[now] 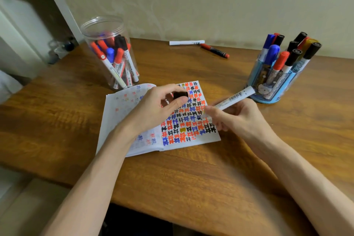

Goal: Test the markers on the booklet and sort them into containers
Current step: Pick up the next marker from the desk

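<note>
Evenly, softly lit indoors; faint shadows on tabletop. Motion-blurred right hand. Wide-angle bending and softness at edges.

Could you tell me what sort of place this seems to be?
Probably a home desk or study corner: a wooden table against a pale wall, a blue pen holder of markers, and white shelving at left.

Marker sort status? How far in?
Underway. Done: the booklet page is nearly full of test marks; markers fill the clear jar and blue holder. In hand: left hand pinches a black cap, right hand holds the uncapped marker, tip end toward the page. Left: recap and bin it, plus the loose white marker and loose red marker at the table's back. Cannot tell which container holds untested ones.
</note>
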Demonstrator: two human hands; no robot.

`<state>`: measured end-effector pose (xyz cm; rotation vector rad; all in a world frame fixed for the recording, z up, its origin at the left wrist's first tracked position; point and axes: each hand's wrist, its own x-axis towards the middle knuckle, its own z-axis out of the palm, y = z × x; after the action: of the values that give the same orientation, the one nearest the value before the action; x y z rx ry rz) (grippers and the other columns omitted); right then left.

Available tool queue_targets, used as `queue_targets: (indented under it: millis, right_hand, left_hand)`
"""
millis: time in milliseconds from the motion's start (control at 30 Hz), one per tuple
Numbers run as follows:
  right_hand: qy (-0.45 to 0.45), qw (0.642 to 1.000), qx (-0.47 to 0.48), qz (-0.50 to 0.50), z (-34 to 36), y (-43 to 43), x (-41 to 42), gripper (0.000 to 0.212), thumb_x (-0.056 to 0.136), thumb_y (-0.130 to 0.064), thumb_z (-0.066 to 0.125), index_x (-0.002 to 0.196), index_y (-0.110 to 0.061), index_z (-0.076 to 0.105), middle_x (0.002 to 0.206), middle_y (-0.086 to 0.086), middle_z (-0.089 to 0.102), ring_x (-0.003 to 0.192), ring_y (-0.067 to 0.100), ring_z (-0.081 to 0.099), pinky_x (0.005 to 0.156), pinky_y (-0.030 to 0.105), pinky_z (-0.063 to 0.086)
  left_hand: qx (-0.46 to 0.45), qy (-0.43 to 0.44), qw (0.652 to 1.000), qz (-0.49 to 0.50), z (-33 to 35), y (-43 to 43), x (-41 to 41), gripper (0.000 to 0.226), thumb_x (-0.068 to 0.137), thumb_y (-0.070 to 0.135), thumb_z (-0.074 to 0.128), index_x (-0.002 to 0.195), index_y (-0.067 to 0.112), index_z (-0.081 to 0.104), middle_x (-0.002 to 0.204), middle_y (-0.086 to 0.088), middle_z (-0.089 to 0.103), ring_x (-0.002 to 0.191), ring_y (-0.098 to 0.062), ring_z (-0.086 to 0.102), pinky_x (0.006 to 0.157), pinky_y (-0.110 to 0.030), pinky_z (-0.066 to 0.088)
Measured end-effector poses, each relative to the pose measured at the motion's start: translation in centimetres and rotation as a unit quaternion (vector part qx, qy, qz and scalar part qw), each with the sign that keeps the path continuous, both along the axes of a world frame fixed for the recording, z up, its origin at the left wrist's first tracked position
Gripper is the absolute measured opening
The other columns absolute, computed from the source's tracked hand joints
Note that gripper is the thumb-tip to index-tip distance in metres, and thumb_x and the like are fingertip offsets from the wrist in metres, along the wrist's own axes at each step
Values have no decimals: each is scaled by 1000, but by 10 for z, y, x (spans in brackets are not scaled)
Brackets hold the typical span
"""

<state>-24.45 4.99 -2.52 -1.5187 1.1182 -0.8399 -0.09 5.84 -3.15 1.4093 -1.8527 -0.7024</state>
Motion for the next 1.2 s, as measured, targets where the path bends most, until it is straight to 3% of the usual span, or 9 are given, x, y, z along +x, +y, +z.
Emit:
queue_targets:
  millis: [67,200,333,400,500,667,867,1200]
  right_hand:
    - [7,1000,9,18,1,4,5,16,92,-27,78,100,-14,78,81,-7,80,68,3,73,59,16,54]
    - [29,999,9,29,-1,12,13,13,93,-31,76,99,-19,77,91,-13,81,84,5,78,71,20,62]
    - [20,1000,-4,16,-10,18,12,12,95,-26,76,97,-14,75,95,-7,82,87,10,79,74,29,65]
    - [12,1000,-15,11,-15,19,10,11,95,-22,76,95,-11,74,97,-5,81,89,11,79,71,27,64]
    - [10,999,-44,5,-20,20,8,12,95,-21,76,94,-10,72,98,-2,81,88,12,79,67,23,62]
    - [22,997,-71,10,-24,21,7,10,95,-21,76,94,-12,73,96,-3,80,86,9,79,70,24,63]
    - [36,995,-86,17,-25,20,8,9,96,-21,76,93,-12,72,96,-4,80,86,9,78,74,30,65]
    - [55,993,-95,40,-25,22,9,10,96,-24,76,94,-14,74,93,-6,80,74,6,76,61,18,57]
  left_hand:
    - [-4,-8,1000,-2,-1,0,0,26,100,36,63,125,32,68,118,21,69,114,3,62,92,-24,56]
    - [-3,-3,1000,-9,-2,1,-1,26,99,34,65,125,32,68,118,22,68,112,3,62,91,-24,56]
    - [-9,0,1000,-19,-2,2,-4,24,103,30,60,125,25,70,114,22,68,108,4,62,85,-20,55]
    - [-9,1,1000,-20,-2,2,-3,24,105,27,57,125,24,70,113,23,67,107,6,63,84,-16,53]
    - [3,-15,1000,-23,-3,1,-3,25,104,29,59,125,26,71,118,21,68,112,3,63,90,-21,55]
    - [15,-30,999,-27,-4,2,-4,24,101,31,63,123,33,71,116,28,66,113,8,61,91,-9,50]
    - [13,-33,999,-19,-5,1,-4,24,101,31,63,123,32,72,119,23,68,113,7,61,90,-7,49]
    - [12,-51,998,-19,-6,3,-4,22,100,33,64,121,38,71,113,32,64,112,14,57,85,0,45]
